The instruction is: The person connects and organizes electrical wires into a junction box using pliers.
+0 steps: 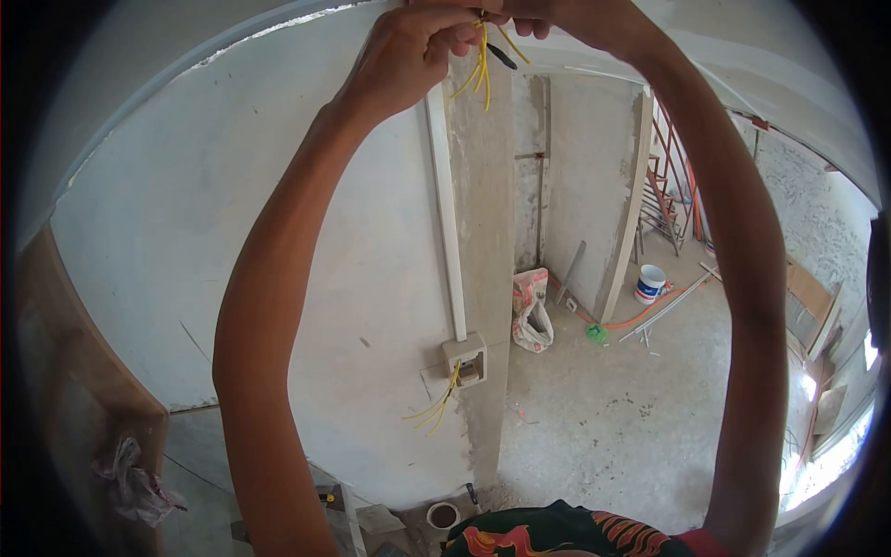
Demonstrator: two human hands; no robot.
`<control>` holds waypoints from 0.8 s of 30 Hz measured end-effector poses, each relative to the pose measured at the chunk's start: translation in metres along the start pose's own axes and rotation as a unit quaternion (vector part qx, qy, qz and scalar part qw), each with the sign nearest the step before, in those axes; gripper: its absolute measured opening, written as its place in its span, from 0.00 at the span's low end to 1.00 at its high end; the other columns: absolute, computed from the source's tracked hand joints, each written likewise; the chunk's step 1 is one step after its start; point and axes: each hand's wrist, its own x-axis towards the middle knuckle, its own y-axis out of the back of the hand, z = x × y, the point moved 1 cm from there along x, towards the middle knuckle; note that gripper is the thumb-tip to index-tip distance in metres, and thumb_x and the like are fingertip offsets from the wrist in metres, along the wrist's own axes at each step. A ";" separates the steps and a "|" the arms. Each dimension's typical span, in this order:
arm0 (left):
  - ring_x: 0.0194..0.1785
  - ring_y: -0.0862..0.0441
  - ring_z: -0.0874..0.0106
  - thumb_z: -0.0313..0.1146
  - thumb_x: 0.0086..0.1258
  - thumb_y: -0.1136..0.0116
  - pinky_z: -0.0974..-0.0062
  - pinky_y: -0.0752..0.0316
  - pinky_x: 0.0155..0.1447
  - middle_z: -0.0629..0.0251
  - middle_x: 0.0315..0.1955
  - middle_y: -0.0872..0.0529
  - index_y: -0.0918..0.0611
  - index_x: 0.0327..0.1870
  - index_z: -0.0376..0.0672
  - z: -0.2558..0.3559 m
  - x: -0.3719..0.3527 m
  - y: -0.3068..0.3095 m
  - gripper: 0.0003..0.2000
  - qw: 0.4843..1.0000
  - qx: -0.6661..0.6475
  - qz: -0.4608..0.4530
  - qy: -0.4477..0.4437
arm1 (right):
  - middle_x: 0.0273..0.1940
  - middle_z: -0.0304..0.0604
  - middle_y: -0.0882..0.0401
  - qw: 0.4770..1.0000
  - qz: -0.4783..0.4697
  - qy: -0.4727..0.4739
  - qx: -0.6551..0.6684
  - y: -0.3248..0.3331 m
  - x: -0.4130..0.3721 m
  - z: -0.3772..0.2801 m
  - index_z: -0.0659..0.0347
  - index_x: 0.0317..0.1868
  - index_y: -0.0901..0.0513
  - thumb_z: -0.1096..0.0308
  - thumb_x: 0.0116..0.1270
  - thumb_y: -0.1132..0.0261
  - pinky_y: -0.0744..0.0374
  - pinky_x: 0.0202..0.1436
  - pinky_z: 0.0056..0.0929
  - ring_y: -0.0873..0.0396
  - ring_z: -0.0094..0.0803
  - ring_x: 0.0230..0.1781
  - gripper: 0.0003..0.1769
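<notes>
Both arms reach up to the top edge of the head view. My left hand point(408, 58) has its fingers curled together at a bundle of yellow wires point(484, 70). On the other side of the bundle, my right hand point(557, 19) is bent inward, partly cut off by the frame edge. A black piece point(502, 58) hangs among the wires. Below, a white conduit point(445, 204) runs down the wall to an open wall box point(467, 360), from which more yellow wires point(436, 408) stick out.
A torn sack point(532, 325) leans at the wall corner. A white bucket point(650, 284), an orange hose point(626, 325) and thin strips point(668, 304) lie on the floor. A red metal stair frame point(664, 186) stands behind. Near the bottom is a round container point(443, 515).
</notes>
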 end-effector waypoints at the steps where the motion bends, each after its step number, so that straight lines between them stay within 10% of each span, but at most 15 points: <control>1: 0.33 0.17 0.65 0.34 0.75 0.47 0.70 0.23 0.38 0.58 0.31 0.15 0.18 0.39 0.35 0.001 0.000 -0.001 0.11 1.000 -0.004 0.021 0.013 | 0.28 0.40 0.15 0.998 0.033 -0.015 0.055 -0.002 -0.005 0.007 0.63 0.34 0.13 0.68 0.65 0.31 0.21 0.30 0.24 0.19 0.24 0.26 0.07; 6: 0.30 0.24 0.80 0.33 0.77 0.47 0.78 0.26 0.36 0.68 0.29 0.16 0.16 0.49 0.40 0.005 0.002 -0.002 0.10 0.991 -0.033 0.018 0.125 | 0.30 0.43 0.14 0.945 0.144 0.005 0.294 -0.023 -0.021 0.025 0.66 0.36 0.14 0.67 0.68 0.32 0.20 0.32 0.23 0.18 0.25 0.28 0.09; 16: 0.38 0.16 0.69 0.21 0.67 0.47 0.73 0.23 0.45 0.61 0.34 0.13 0.18 0.54 0.40 0.019 0.007 -0.003 0.15 0.988 0.055 -0.021 0.141 | 0.31 0.43 0.17 0.940 0.303 -0.084 0.135 -0.060 -0.033 0.025 0.73 0.38 0.17 0.66 0.68 0.32 0.23 0.31 0.21 0.22 0.22 0.27 0.14; 18: 0.36 0.16 0.67 0.36 0.75 0.49 0.71 0.22 0.42 0.59 0.32 0.14 0.18 0.45 0.36 0.025 0.014 -0.003 0.12 0.988 0.079 -0.023 0.133 | 0.29 0.47 0.15 0.928 0.353 -0.095 0.068 -0.066 -0.041 0.001 0.69 0.35 0.16 0.71 0.68 0.35 0.20 0.32 0.29 0.18 0.27 0.28 0.08; 20: 0.33 0.16 0.67 0.50 0.79 0.55 0.69 0.22 0.40 0.58 0.31 0.15 0.17 0.43 0.36 0.021 0.013 -0.001 0.23 0.984 0.082 -0.052 0.150 | 0.28 0.49 0.16 0.945 0.326 -0.016 0.013 -0.066 -0.046 0.009 0.71 0.34 0.17 0.73 0.66 0.35 0.20 0.32 0.33 0.18 0.32 0.26 0.07; 24: 0.34 0.24 0.75 0.23 0.73 0.50 0.75 0.26 0.43 0.66 0.30 0.19 0.19 0.52 0.37 -0.005 0.005 0.006 0.11 0.982 0.009 -0.086 0.169 | 0.28 0.41 0.19 0.832 0.297 0.347 -0.316 -0.036 -0.033 0.014 0.65 0.34 0.17 0.76 0.59 0.34 0.20 0.37 0.34 0.20 0.39 0.32 0.03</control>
